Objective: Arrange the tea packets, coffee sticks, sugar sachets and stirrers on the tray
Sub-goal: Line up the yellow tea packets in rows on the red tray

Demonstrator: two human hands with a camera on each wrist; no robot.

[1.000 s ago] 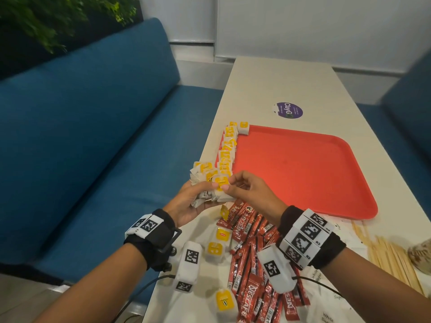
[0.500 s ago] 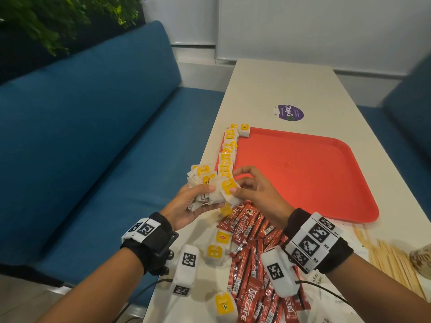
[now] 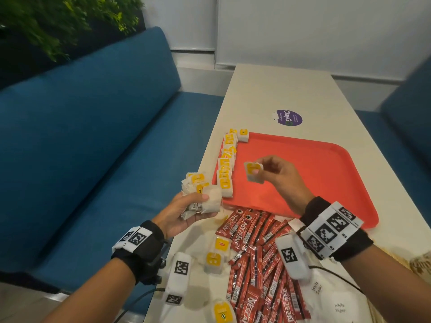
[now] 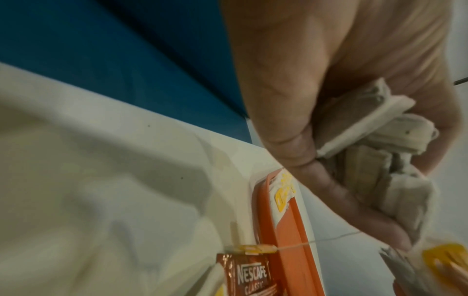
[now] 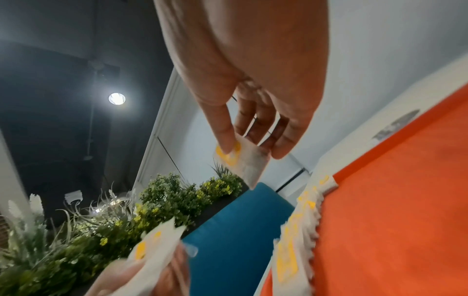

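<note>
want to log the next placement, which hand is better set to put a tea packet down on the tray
Right. The right hand already pinches a single tea packet above the tray, beside the row of tea packets on its left edge. The left hand is off the tray, gripping a bundle of packets.

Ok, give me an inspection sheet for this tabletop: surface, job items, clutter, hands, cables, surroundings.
Surface: white table, purple sticker.
Job's things: red tray, tea packet row along its left edge; coffee sticks and loose tea packets on the table; sugar sachets at near right.
Clutter: nothing seen.
Hands: left hand grips a tea packet bundle; right hand pinches one tea packet above the tray.
Cables: wrist camera cables.
Surroundings: blue bench, plants.
</note>
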